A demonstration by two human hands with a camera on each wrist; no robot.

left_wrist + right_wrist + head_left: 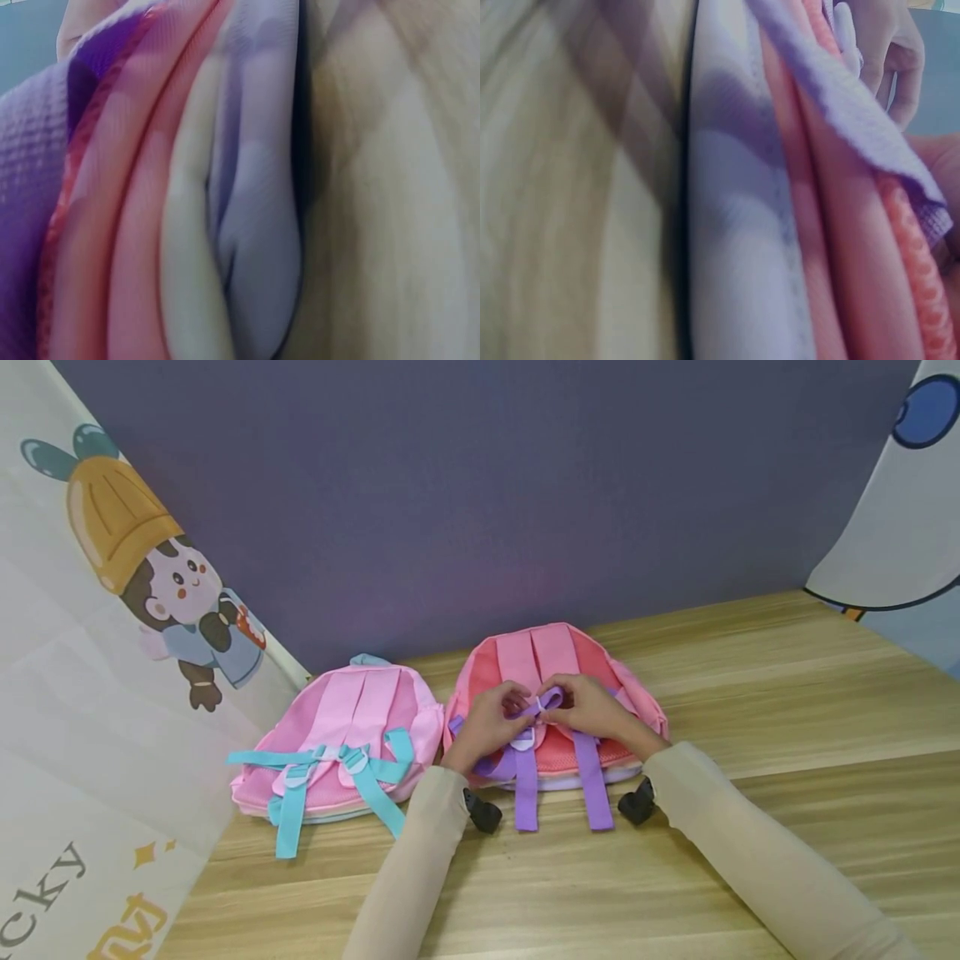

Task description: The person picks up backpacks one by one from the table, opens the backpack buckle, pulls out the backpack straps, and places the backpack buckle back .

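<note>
Head view, with items in descending order of size. A dark panel (480, 510) stands behind a wood-grained table (525, 893), which carries two small backpacks lying side by side, straps upward. The coral backpack (551, 762), the one being worked on, lies near the panel, in front of the person; the pink backpack (337, 714), untouched, lies just to its left, with turquoise straps (372, 793) across it and hanging over its near edge. Two purple tails (527, 789) hang from the coral backpack onto the table.

Over the middle of the coral backpack, the left hand (491, 718) and right hand (588, 703) meet almost fingertip to fingertip. Each grip is together, thumb and fingers pinching the purple strap (553, 697), which forms a small loop at the right fingers. Between the hands sits a small white fitting (539, 705), its exact form too small to tell; a white slider (523, 741) lies just below. Both wrist views chiefly show the layered side of the coral backpack and settle nothing further about the pinch.

Interpretation: the step in hand appears to be threading or adjusting the purple strap at the white fitting. The next move would call for one hand steadying the fitting while the other draws the loop flat, without twisting the webbing.
</note>
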